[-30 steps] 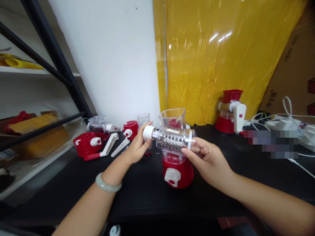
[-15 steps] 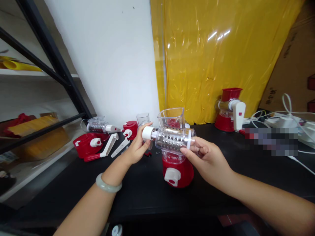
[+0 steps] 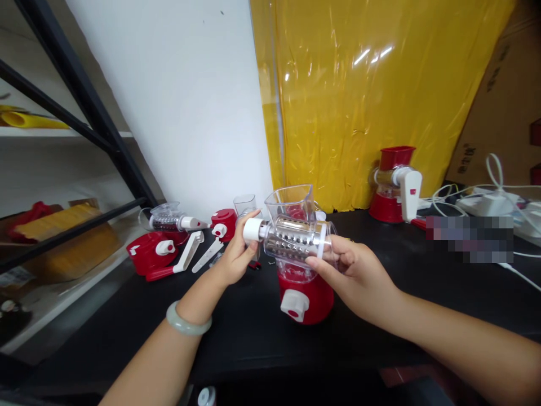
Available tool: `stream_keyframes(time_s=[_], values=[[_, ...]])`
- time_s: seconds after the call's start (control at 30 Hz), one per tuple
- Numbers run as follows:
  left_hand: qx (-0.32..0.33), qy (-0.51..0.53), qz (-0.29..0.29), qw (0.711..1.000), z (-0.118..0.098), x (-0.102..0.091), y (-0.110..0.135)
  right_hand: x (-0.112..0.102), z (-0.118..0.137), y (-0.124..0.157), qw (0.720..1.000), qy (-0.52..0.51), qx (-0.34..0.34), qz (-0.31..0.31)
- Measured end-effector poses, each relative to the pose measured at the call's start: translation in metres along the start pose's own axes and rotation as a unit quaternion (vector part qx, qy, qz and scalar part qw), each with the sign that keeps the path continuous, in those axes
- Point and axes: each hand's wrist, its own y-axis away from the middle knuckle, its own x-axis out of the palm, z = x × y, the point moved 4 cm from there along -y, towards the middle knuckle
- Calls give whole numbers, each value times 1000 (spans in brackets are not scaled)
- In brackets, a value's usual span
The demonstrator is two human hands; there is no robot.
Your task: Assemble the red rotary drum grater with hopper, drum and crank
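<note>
faintly, dark characters (image 3: 467, 158) mark cardboard (image 3: 477, 121); both hands (image 3: 236, 254) (image 3: 361, 276) hold the grater (image 3: 293, 239)

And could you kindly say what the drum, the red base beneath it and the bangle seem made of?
Drum: probably polished metal, given its silver glints. Red base: likely plastic, from its smooth, softly shiny surface. Bangle: smooth, pale green, slightly glossy; stone, glass or plastic possible.

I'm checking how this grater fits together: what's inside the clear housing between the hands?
A perforated metal drum shows through the clear housing. The drum's near wall hides its far side, and the right hand partly covers the end with the white ring.
</note>
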Motion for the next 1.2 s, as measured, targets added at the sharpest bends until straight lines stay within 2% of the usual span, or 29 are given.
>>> stream_keyframes(time_s=[0.27, 0.53, 0.73, 0.9, 1.03, 1.2], values=[[-20, 33, -39, 998, -2, 0, -1, 0, 3, 1, 999, 36, -24, 8], [-37, 102, -7, 994, -11, 8, -2, 2, 6, 0, 998, 41, -51, 0], [-27, 142, -31, 989, -17, 12, -4, 1, 0, -1, 1000, 18, -23, 0], [-81, 200, -40, 976, -21, 19, -6, -8, -12, 2, 999, -4, 17, -36], [-106, 166, -49, 979, -27, 23, -6, -11, -22, 5, 998, -22, 43, -39], [-96, 130, -59, 985, -32, 26, -8, -15, -23, 6, 997, -47, 36, -45]])
